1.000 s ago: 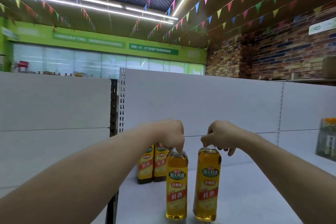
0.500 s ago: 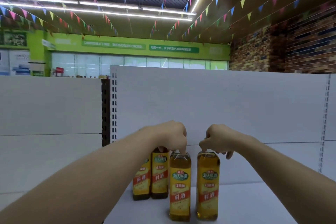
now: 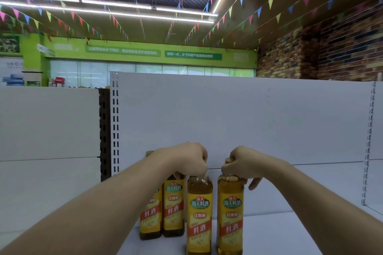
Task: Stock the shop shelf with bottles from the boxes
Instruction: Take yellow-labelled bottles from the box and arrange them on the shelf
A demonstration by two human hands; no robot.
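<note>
Right now your left hand [image 3: 187,159] is clenched over the top of one yellow-labelled bottle [image 3: 199,213], fingers curled round its neck, the cap hidden under the palm. Your right hand [image 3: 242,163] grips the cap of a second bottle [image 3: 230,213] the same way, with one finger hanging loose below the others. The two bottles stand upright, just beside each other, over the white shelf [image 3: 290,234]. Their bases run off the bottom edge, so you cannot tell whether they touch it. Behind your left forearm, a pair of matching bottles [image 3: 173,209] sits on the shelf close to the white back panel [image 3: 228,120], touching side by side. A slotted upright [image 3: 115,120] edges the panel on the left. Coloured bunting [image 3: 269,2] hangs from the ceiling, and a brick wall [image 3: 342,47] is at far right.
</note>
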